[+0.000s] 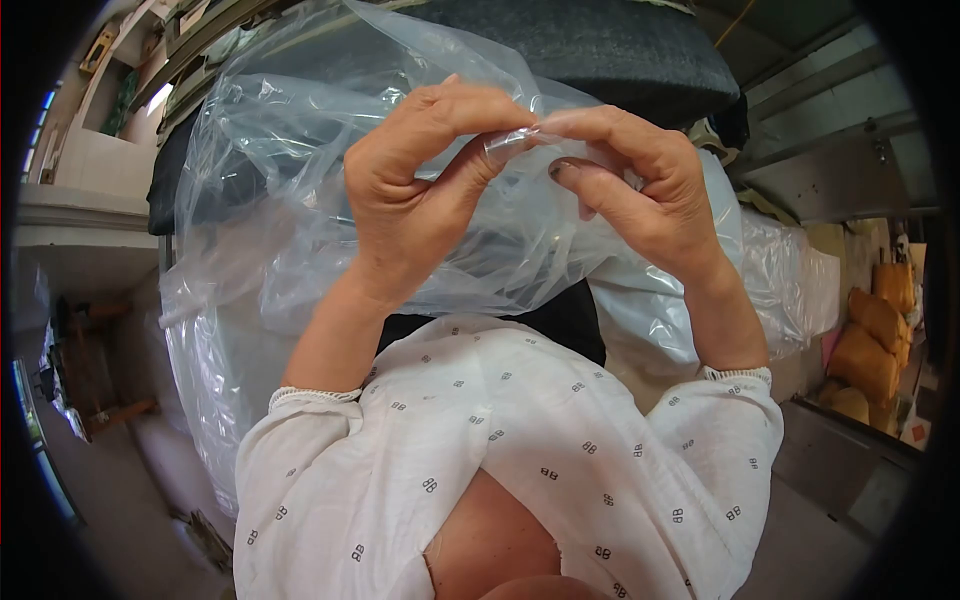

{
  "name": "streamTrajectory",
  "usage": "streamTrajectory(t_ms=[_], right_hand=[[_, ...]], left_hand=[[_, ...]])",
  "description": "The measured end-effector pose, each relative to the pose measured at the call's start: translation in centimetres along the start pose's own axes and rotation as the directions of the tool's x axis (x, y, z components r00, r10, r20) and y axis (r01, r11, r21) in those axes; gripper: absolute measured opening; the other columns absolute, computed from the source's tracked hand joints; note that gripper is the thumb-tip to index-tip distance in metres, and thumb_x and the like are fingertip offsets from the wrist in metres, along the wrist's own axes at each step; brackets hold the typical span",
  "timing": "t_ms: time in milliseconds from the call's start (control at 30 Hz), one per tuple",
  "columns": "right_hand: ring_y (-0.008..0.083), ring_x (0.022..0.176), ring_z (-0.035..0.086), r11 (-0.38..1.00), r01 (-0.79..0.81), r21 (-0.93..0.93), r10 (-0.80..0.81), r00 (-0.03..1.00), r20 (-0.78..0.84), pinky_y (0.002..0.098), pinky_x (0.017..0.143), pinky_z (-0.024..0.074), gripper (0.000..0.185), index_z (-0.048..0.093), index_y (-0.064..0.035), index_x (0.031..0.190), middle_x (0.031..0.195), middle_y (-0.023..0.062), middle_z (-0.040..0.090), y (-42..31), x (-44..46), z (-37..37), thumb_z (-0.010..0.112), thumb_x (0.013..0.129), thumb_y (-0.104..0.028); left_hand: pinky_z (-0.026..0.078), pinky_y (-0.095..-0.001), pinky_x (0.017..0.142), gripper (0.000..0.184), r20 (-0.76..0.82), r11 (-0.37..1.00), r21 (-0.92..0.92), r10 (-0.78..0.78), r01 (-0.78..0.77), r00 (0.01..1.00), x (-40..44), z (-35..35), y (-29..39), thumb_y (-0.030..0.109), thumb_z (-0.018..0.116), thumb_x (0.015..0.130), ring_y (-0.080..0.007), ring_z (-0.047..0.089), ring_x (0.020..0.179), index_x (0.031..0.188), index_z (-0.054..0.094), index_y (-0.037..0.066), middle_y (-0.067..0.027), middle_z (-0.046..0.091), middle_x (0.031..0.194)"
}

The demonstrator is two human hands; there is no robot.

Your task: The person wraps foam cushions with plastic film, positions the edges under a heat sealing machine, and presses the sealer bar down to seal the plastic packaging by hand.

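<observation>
A large clear plastic sheet (310, 200) lies in loose, shiny folds in front of me. My left hand (420, 180) pinches a gathered edge of it between thumb and forefinger. Close beside that pinch, my right hand (645, 185) has its fingers curled at the same gathered edge, the forefinger tip against the film. The right thumb stands a little apart from the forefinger, and its tip looks dark. Part of the right hand's other fingers is hidden behind the plastic and the palm.
Behind the sheet is a dark, fabric-like surface (600, 50). More clear plastic (790, 270) stretches away at the right. Orange-brown bundles (880, 330) sit at the far right, near a grey metal panel (830, 170). Wooden furniture (100, 350) stands at the left.
</observation>
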State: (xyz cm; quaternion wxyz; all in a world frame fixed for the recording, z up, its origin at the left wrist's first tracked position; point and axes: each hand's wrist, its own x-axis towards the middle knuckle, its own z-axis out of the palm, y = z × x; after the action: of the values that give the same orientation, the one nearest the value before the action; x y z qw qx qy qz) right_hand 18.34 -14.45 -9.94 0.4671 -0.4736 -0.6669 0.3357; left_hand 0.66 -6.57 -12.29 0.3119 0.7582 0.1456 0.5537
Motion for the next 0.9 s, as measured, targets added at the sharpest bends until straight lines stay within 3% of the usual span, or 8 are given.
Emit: streamTrajectory(t_ms=[233, 367, 433, 633, 767, 800, 833, 900], right_hand=[[0.0076, 0.074, 0.054, 0.569, -0.455, 0.685, 0.403, 0.88, 0.25, 0.0218, 0.063, 0.043, 0.029, 0.058, -0.0047, 0.108, 0.088, 0.0017, 0.059, 1.6, 2.7, -0.6, 0.059, 0.085, -0.022], [0.011, 0.078, 0.056, 0.461, -0.051, 0.886, 0.515, 0.828, -0.221, 0.0242, 0.066, 0.0449, 0.027, 0.058, -0.0073, 0.1, 0.089, 0.0031, 0.061, 7.3, 4.6, -3.0, 0.047, 0.091, -0.03], [0.0126, 0.078, 0.055, 0.384, 0.063, 0.921, 0.496, 0.827, -0.263, 0.0256, 0.067, 0.0449, 0.022, 0.058, -0.0077, 0.099, 0.092, 0.0028, 0.06, 9.8, 3.5, -3.2, 0.047, 0.091, -0.024], [0.0133, 0.078, 0.054, 0.365, 0.209, 0.907, 0.683, 0.602, -0.414, 0.0274, 0.069, 0.0459, 0.022, 0.054, -0.0068, 0.107, 0.098, 0.0047, 0.058, 15.5, -1.6, -4.1, 0.047, 0.091, -0.019], [0.0121, 0.083, 0.056, 0.572, 0.369, 0.732, 0.339, 0.707, -0.621, 0.0267, 0.073, 0.0487, 0.03, 0.052, -0.0039, 0.114, 0.107, 0.0063, 0.058, 18.9, -8.6, -16.6, 0.052, 0.087, -0.014], [0.0128, 0.079, 0.059, 0.714, 0.408, 0.568, 0.312, 0.541, -0.781, 0.0241, 0.069, 0.05, 0.025, 0.053, 0.0005, 0.109, 0.104, 0.01, 0.06, 15.2, -9.1, -19.6, 0.053, 0.085, -0.007], [0.0171, 0.089, 0.06, 0.718, 0.464, 0.519, 0.246, 0.527, -0.813, 0.0279, 0.075, 0.0506, 0.027, 0.053, 0.0016, 0.11, 0.106, 0.0126, 0.059, 13.9, -11.5, -25.0, 0.053, 0.085, -0.008], [0.0257, 0.104, 0.054, 0.873, 0.463, 0.155, 0.034, 0.261, -0.965, 0.0366, 0.092, 0.0462, 0.029, 0.05, 0.0037, 0.112, 0.111, 0.0188, 0.056, 5.9, -10.6, -29.4, 0.051, 0.088, -0.013]], left_hand=[[0.036, -0.05, 0.095, 0.019, 0.198, 0.965, 0.223, 0.097, -0.141, 0.975, -3.8, -1.6, 1.8, -0.009, 0.05, 0.074, -0.0254, 0.062, 0.089, 0.083, 0.059, 0.005, -0.0084, 0.065, 0.085], [0.049, -0.0512, 0.082, 0.017, -0.345, 0.955, 0.297, 0.119, -0.012, 0.931, -5.6, -10.0, 1.9, 0.019, 0.049, 0.088, -0.0232, 0.06, 0.077, 0.085, 0.052, 0.002, -0.0117, 0.058, 0.082], [0.051, -0.0418, 0.079, 0.026, -0.393, 0.555, 0.817, 0.338, 0.156, 0.855, -5.1, -20.5, 5.3, 0.025, 0.048, 0.09, -0.0227, 0.056, 0.073, 0.088, 0.052, 0.0, -0.0119, 0.057, 0.083], [0.05, -0.0326, 0.076, 0.019, -0.509, 0.561, 0.815, 0.576, 0.143, 0.64, -2.5, -44.7, 16.2, 0.016, 0.048, 0.089, -0.0204, 0.06, 0.082, 0.097, 0.058, 0.002, -0.0093, 0.061, 0.093], [0.048, -0.0278, 0.078, 0.02, -0.2, 0.23, 0.966, 0.381, 0.117, 0.902, 2.0, -56.4, 5.7, 0.013, 0.048, 0.089, -0.0185, 0.061, 0.086, 0.102, 0.061, 0.004, -0.0065, 0.063, 0.1], [0.048, -0.0266, 0.078, 0.021, 0.04, 0.212, 0.971, 0.328, -0.115, 0.944, 2.2, -57.6, -0.1, 0.012, 0.048, 0.089, -0.018, 0.061, 0.087, 0.103, 0.062, 0.005, -0.0058, 0.063, 0.101], [0.047, -0.0252, 0.073, 0.019, -0.237, 0.081, 0.97, 0.119, 0.229, 0.964, 3.8, -48.4, -4.7, 0.012, 0.047, 0.089, -0.0149, 0.061, 0.083, 0.1, 0.063, 0.009, -0.002, 0.064, 0.098], [0.045, -0.028, 0.073, 0.019, -0.498, 0.422, 0.721, -0.238, 0.55, 0.834, 2.9, -39.2, -14.8, 0.015, 0.046, 0.09, -0.015, 0.059, 0.08, 0.099, 0.061, 0.009, -0.0034, 0.062, 0.094]])
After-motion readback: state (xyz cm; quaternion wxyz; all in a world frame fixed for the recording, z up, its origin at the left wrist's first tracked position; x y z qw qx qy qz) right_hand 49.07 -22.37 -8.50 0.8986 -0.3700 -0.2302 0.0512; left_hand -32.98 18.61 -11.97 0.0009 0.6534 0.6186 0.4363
